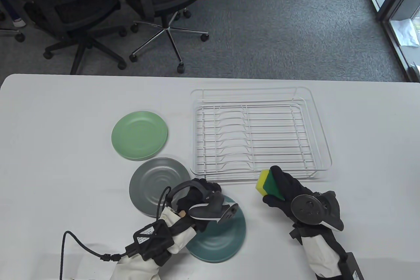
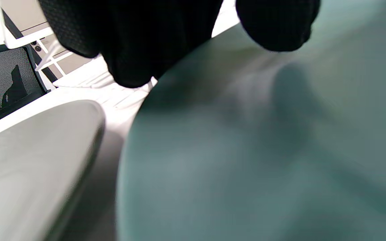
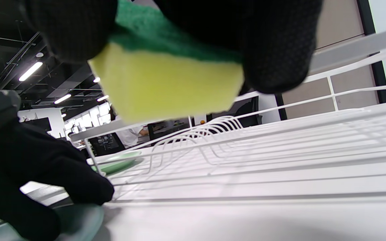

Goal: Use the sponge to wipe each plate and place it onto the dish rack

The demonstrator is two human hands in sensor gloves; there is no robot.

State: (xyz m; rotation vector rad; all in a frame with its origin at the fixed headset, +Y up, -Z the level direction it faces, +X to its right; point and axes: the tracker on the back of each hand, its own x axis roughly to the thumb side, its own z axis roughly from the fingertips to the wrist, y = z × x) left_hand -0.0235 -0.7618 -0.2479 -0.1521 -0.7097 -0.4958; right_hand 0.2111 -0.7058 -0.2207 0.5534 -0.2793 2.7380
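On the white tabletop (image 1: 49,148) lie 3 plates. The green plate (image 1: 139,135) sits at 9 o'clock from the rack (image 1: 259,135), near it but apart. The grey plate (image 1: 157,185) lies just at 5 o'clock from the green one. The teal plate (image 1: 220,239) lies at 4 o'clock from the grey one, right beside it.

The left hand (image 1: 200,199) is over the far edge of the teal plate. The table view hides its fingers under the tracker. The left wrist view shows more: dark fingertips (image 2: 276,23) curl down onto the plate's rim, with the grey plate's edge close at 9 o'clock. I cannot tell if this grip pinches the rim or only touches it.

The right hand (image 1: 288,191) holds the sponge (image 1: 267,183) at the rack's near edge, at about 6 o'clock from its middle. From above the sponge looks green and yellow. The right wrist view shows its yellow side facing down, with fingers (image 3: 273,50) and thumb squeezing it from both sides. That view also shows the rack's wires with no plate in them.
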